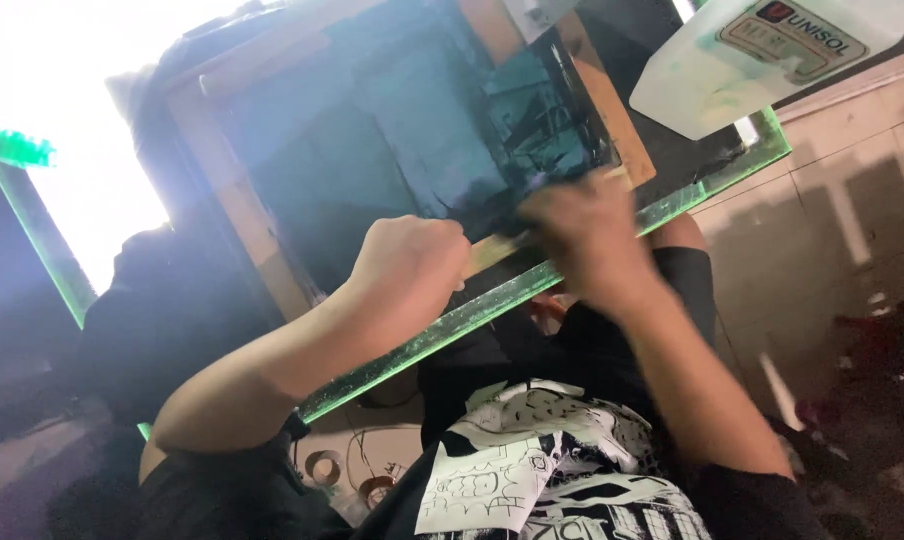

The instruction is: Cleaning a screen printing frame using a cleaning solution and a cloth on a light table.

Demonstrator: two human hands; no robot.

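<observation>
While the left hand [412, 265] is clenching its fingers over the wooden screen frame [234, 190] at centre and the blurred right hand [582, 235], grip unclear, is dragging dark ink across the mesh [372, 150], a slipping frame is risking smears on the glass bench [532, 285].

1 wood-framed screen [372, 150]; 1 glass tabletop [532, 285]; 1 white plastic jug [742, 60]; 2 tape rolls [324, 466]; 2 hands [412, 265].
</observation>
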